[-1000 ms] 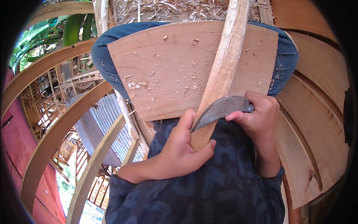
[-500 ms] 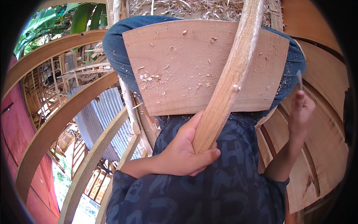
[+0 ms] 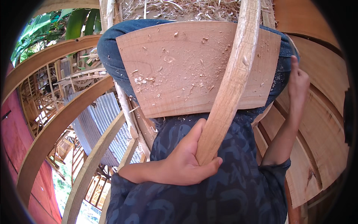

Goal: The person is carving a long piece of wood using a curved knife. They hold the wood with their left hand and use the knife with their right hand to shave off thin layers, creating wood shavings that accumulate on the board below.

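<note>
My left hand [image 3: 186,158] is closed around the lower end of a long, slightly curved wooden strip [image 3: 233,76]. The strip slants up and away across a wide, curved-edged wooden board [image 3: 175,71] that rests on my lap. Wood shavings lie scattered over the board. Off to the right, my right hand [image 3: 299,85] is raised beside my knee, index finger stretched upward and the other fingers curled. A thin blade, like a knife's, shows as a blur above that fingertip; its handle is hidden in the hand.
Curved wooden ribs [image 3: 61,112] bend past on the left, over a corrugated metal sheet [image 3: 100,127] and stacked timber lower down. Wide planks [image 3: 317,123] line the right side. A heap of shavings [image 3: 179,9] lies beyond the board.
My right hand has moved up and slightly left, and the blade has turned and blurred. The strip and my left hand have shifted a little downward in view.
</note>
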Motion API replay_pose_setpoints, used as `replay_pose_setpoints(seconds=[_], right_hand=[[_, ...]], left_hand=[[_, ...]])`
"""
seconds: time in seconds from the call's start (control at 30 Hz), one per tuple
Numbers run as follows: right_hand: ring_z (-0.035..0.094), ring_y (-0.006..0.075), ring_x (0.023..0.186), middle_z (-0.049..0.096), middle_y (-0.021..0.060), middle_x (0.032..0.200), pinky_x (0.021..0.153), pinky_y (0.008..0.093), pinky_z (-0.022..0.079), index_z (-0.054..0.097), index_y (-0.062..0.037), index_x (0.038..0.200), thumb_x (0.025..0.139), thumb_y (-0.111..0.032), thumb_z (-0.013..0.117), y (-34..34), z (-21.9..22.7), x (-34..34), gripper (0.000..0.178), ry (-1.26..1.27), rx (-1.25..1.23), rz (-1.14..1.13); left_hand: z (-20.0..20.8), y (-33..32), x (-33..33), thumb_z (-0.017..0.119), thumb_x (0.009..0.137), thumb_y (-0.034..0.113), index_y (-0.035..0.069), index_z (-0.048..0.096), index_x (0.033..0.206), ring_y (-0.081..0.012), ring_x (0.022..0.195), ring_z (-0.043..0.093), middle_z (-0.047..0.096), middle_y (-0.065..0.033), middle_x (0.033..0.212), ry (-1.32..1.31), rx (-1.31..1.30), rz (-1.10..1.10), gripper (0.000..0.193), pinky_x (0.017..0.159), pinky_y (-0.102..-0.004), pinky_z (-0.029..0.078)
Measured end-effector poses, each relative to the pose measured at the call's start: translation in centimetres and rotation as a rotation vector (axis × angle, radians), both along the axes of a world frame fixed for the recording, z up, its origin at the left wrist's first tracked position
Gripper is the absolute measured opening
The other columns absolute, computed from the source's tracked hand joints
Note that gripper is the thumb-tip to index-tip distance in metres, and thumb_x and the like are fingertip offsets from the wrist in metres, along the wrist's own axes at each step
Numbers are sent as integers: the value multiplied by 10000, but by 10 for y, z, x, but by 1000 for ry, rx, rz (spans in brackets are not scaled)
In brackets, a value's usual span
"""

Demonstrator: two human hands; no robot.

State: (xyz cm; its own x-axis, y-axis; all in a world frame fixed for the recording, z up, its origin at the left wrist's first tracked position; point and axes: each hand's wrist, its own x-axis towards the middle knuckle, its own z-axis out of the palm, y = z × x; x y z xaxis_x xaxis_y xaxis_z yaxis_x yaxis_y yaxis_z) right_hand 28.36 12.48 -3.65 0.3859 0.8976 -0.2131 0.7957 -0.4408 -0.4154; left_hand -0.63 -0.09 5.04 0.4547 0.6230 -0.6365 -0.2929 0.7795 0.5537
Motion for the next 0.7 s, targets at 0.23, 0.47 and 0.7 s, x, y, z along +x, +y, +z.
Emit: replay_pose_setpoints(seconds=[0.23, 0.47, 0.7], right_hand=[[374, 112, 472, 340, 28, 478, 437, 294, 320, 449, 5, 558, 809, -597, 558, -59, 50, -61, 662, 404, -62, 268], [485, 299, 409, 424, 124, 443, 401, 340, 385, 436, -35, 494, 496, -667, 704, -63, 38, -90, 686, 179, -21, 598], [447, 284, 391, 395, 108, 430, 392, 329, 367, 413, -38, 493, 412, -714, 690, -48, 27, -82, 735, 98, 126, 641]], left_hand=[[-8, 10, 3, 617, 809, 52, 26, 347, 1119, -84, 682, 449, 483, -59, 800, 241, 12, -57, 412, 577, -239, 375], [-14, 10, 3, 638, 796, 74, 5, 366, 1061, -125, 681, 571, 557, -140, 780, 479, 381, -126, 386, 550, -274, 424], [-10, 11, 2, 636, 785, 13, 2, 369, 1094, -84, 908, 412, 442, -51, 971, 385, 276, -121, 407, 776, -230, 366]])
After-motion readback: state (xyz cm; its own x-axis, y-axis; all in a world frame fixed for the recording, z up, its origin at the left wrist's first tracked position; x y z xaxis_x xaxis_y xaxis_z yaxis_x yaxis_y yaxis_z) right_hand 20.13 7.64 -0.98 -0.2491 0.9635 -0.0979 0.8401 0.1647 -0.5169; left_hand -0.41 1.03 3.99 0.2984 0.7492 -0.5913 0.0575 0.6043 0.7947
